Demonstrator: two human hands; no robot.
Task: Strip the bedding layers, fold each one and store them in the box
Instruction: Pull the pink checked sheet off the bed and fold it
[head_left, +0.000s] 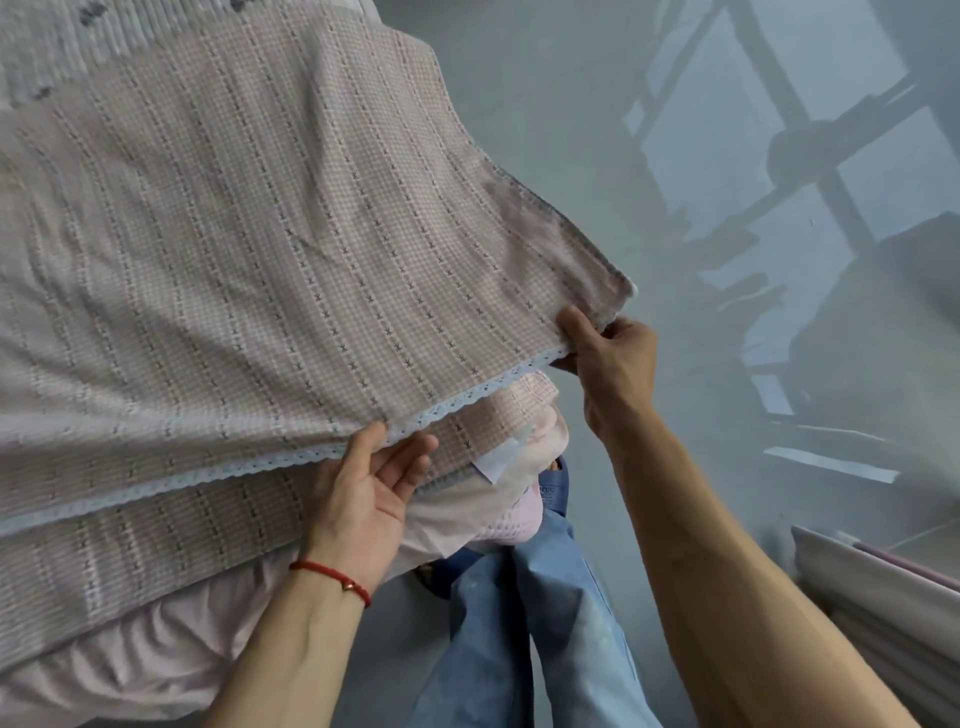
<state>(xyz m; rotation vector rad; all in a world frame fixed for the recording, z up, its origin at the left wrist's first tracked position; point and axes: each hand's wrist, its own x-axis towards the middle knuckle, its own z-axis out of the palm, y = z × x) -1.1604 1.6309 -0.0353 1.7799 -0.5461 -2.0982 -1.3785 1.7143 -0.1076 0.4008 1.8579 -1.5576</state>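
A pink checked bed cover (249, 249) with striped rows of small dark stitched marks spreads across the whole left and middle of the view, lifted at its near right edge, which is trimmed with pale lace (452, 405). Under it, on the near left, lies a paler pink sheet (135, 660), rumpled and hanging over the bed's edge. To the right is a grey glossy floor (649, 156), with a pale folded or boxed shape (883, 597) at the near right edge, too cropped to tell what it is. Blue jeans (524, 623) show at the near middle. The right hand (610, 358) pinches the cover's far right corner, thumb on top. The left hand (371, 493), palm up, holds the laced edge nearer along, thumb over it and fingers beneath. A red string bracelet (332, 574) circles the left wrist.
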